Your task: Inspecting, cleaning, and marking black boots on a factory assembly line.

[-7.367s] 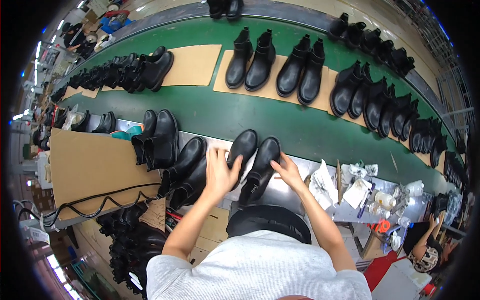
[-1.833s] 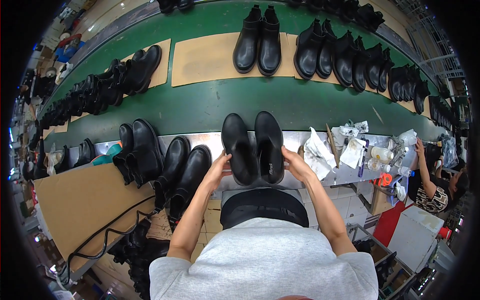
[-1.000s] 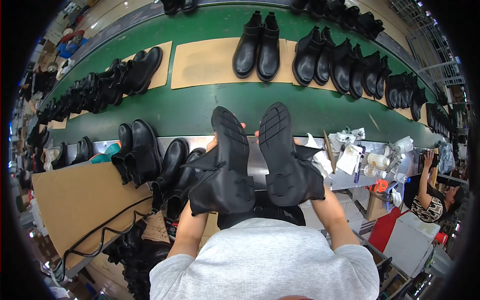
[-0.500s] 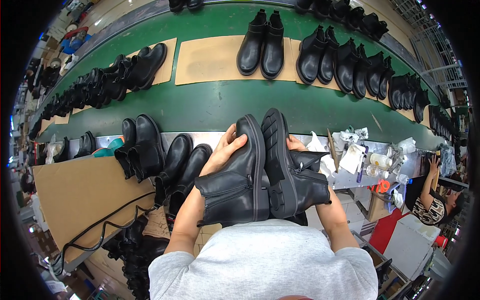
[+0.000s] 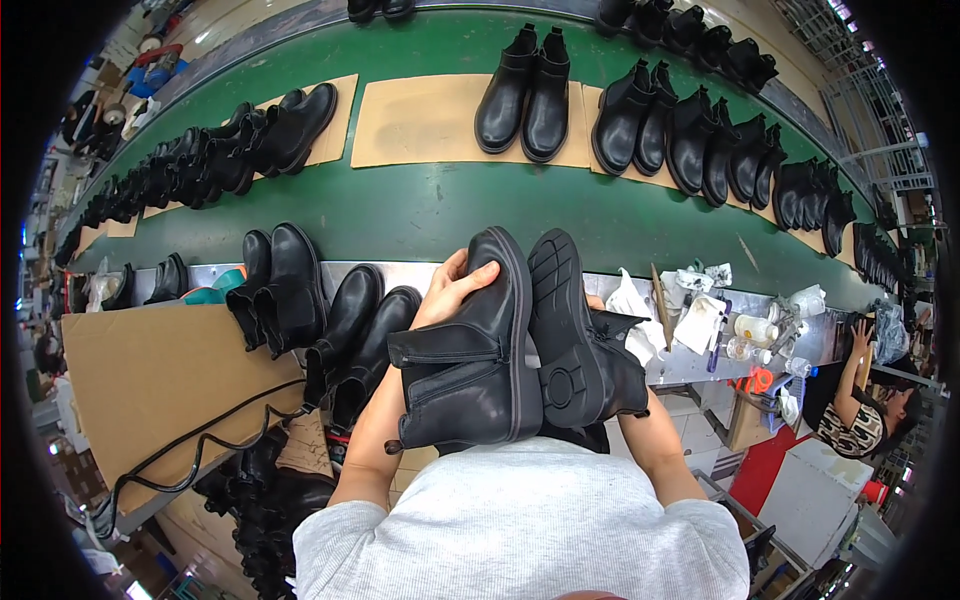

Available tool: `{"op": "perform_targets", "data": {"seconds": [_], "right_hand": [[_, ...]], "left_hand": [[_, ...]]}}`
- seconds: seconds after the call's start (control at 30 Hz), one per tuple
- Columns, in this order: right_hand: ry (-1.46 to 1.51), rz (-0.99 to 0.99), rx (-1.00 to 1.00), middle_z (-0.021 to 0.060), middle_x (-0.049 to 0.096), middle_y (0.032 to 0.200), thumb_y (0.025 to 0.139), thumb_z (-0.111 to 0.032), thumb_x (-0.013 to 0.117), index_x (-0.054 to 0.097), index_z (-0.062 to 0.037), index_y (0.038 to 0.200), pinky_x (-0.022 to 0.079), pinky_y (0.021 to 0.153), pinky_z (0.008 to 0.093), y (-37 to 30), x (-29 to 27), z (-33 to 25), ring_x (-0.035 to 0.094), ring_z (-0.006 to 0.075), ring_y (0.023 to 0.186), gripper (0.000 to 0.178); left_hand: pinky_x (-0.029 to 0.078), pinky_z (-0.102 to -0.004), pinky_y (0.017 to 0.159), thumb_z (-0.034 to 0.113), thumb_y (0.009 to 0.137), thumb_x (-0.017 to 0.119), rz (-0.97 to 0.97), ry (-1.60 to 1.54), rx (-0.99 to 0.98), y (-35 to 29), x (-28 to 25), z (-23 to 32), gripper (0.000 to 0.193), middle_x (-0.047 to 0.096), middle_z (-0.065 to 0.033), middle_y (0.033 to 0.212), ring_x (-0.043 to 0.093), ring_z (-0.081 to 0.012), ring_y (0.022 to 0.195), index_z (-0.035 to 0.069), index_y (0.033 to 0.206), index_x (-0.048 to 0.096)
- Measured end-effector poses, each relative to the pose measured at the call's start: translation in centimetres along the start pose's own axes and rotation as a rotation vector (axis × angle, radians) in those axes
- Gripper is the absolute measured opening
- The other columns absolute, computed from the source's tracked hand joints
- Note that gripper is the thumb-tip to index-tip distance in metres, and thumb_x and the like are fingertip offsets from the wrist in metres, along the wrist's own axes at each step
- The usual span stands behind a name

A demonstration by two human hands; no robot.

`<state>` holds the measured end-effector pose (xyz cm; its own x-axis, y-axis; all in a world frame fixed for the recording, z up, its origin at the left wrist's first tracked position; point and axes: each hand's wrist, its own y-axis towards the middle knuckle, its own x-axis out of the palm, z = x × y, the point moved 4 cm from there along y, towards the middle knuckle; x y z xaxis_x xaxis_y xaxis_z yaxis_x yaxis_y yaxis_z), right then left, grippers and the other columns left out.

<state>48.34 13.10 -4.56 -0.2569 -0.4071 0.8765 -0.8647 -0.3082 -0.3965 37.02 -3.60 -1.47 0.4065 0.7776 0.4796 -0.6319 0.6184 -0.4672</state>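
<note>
My left hand [image 5: 447,292] grips a black ankle boot [image 5: 465,400] near its toe, thumb pressed on the upper. This boot lies on its side with its zip showing. Against it, a second black ankle boot [image 5: 570,330] is held with its treaded sole and heel turned towards me. Behind that boot is my right hand [image 5: 595,301], mostly hidden, with just a bit of skin showing past the sole's edge. Both boots are close to my chest, toes pointing away, in front of the metal bench edge.
Boot pairs [image 5: 523,90] line cardboard sheets [image 5: 420,120] on the green belt [image 5: 400,215]. More boots [image 5: 370,340] stand left by a cardboard panel [image 5: 190,390] and black cable [image 5: 200,440]. Crumpled wipes [image 5: 700,320] and bottles [image 5: 757,330] lie right. A co-worker's arm [image 5: 850,380] shows far right.
The right-hand boot has turned so its sole faces me more fully, its zip side swinging out of sight. Less of my right hand shows. The left-hand boot has barely shifted.
</note>
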Motion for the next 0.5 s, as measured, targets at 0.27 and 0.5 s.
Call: {"op": "perform_targets", "data": {"seconds": [0.27,0.5], "right_hand": [[-0.167,0.197,-0.116,0.0142,0.064,0.097,0.086,-0.024,0.062,0.054,0.0052,0.113,0.055,0.072,0.0331,-2.0,0.4,-2.7,0.066,0.0224,0.082,0.040],[-1.163,0.631,0.005,0.0283,0.054,0.114,0.071,-0.048,0.071,0.034,0.0189,0.125,0.054,0.072,0.0391,2.2,-6.0,-0.9,0.060,0.0325,0.098,0.094]], "left_hand": [[0.048,-0.0357,0.080,0.049,0.066,0.074,0.271,0.940,0.085,2.8,-2.6,2.2,0.079,0.060,-0.0188,0.103,0.060,-0.0274,0.094,0.000,0.123,0.050],[0.032,-0.0410,0.103,0.044,0.080,0.062,0.219,1.105,0.182,7.4,-5.2,-7.3,0.075,0.042,-0.0323,0.129,0.040,-0.0395,0.123,-0.005,0.132,0.039]]}}
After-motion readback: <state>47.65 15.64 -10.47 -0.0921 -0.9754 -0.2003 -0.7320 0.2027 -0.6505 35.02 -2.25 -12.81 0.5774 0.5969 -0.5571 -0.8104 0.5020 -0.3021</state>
